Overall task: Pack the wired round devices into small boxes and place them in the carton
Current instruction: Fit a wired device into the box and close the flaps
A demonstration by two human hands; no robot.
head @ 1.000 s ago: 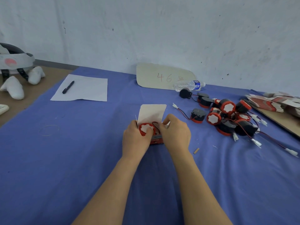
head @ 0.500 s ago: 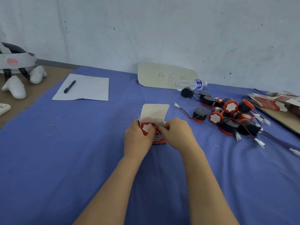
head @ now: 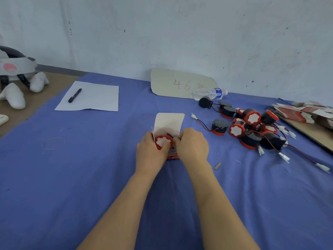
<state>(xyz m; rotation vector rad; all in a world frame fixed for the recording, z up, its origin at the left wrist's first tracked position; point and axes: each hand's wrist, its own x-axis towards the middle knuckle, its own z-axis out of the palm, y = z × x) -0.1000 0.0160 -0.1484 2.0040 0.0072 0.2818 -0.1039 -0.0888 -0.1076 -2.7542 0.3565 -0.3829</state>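
Seating round device (head: 163, 141) in open mouth of small box (head: 172, 156), flap (head: 169, 121) laid back for access: left hand (head: 150, 156) clamped on box's left side to steady it, right hand (head: 191, 147) pinching box's right edge, probably tucking wire (head: 170, 135) in.

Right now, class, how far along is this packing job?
Done: no closed box or carton is in view. In hand: left hand grips a small box, flap open; right hand tucks a red-faced round device into it. Left: closing it, plus the pile of loose wired devices and the stack of flat boxes.
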